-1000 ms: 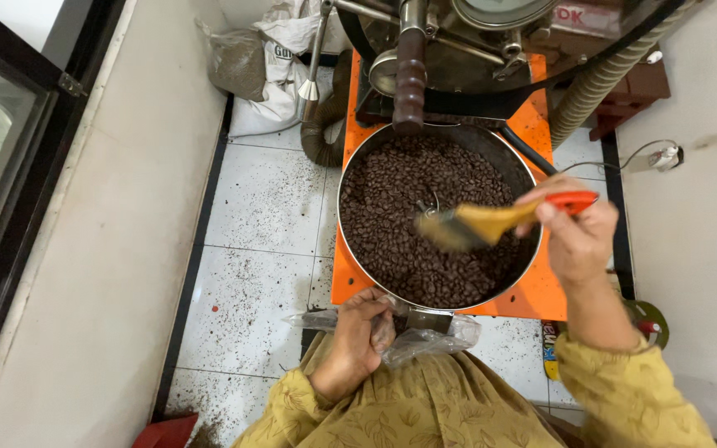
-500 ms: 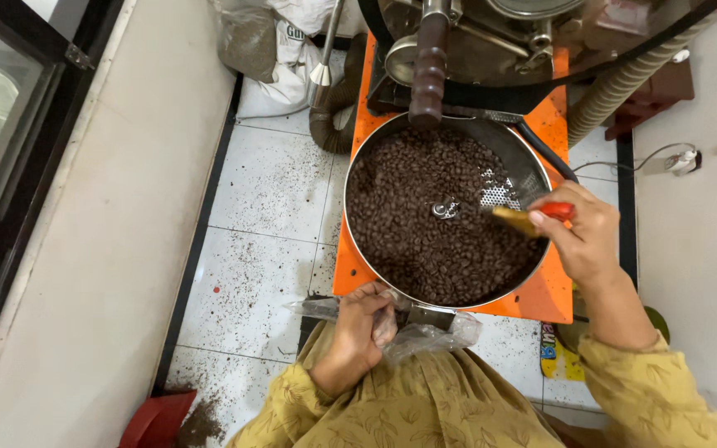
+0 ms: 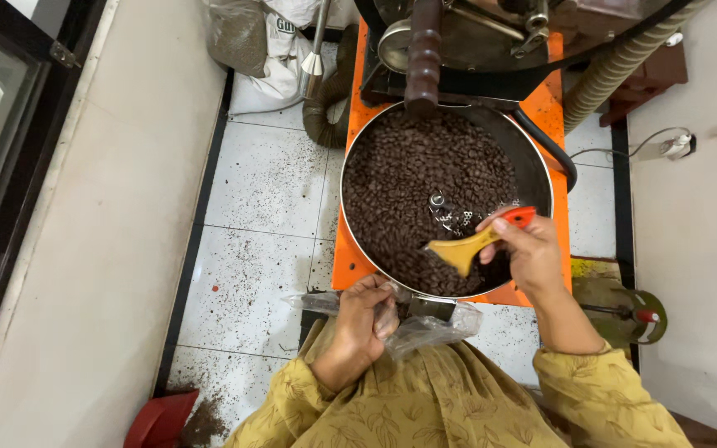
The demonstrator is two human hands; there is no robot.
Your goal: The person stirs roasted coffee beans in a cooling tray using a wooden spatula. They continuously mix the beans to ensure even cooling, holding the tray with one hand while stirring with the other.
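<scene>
Right hand (image 3: 533,257): gripping brush (image 3: 470,246) over beans (image 3: 425,182) in tray (image 3: 357,232) (sweeping step, seemingly). Left hand (image 3: 364,319): closed on bag (image 3: 425,328) below rim. Next calls for steady strokes toward bag.

Single view, head-worn camera, looking steeply down, almost top-down, over the wearer's own chest and yellow sleeves (image 3: 458,406) at bottom edge. Faces forward onto a round metal tray of dark roasted beans (image 3: 425,178) on an orange machine base (image 3: 350,257), which sits mid-frame, close, within arm's reach. Left hand (image 3: 363,319) and right hand (image 3: 533,253) both enter from the bottom, lower centre. Roaster body (image 3: 491,33) cut off at top edge. White tiled floor (image 3: 259,224) fills the left-centre, pale wall (image 3: 101,249) runs down the left, another wall on the right. Slight wide-angle spread at the edges. No second view, so nothing overlaps.
</scene>
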